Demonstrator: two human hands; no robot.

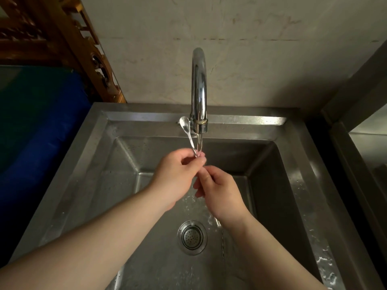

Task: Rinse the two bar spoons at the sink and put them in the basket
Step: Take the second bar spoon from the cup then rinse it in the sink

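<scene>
A thin metal bar spoon [187, 130] points up and away, its bowl level with the spout of the curved faucet [199, 88]. My left hand [176, 178] pinches its twisted handle just below the running stream of water. My right hand [219, 195] closes on the lower part of the handle, where water splashes off. I cannot make out a second spoon; it may be hidden inside the hands. Both hands hover over the steel sink [94, 155]. No basket is in view.
A round drain strainer [192, 237] sits in the sink's floor under my right wrist. A blue surface [41, 126] lies to the left, carved wooden furniture [62, 38] behind it. A steel counter edge [356, 164] runs along the right.
</scene>
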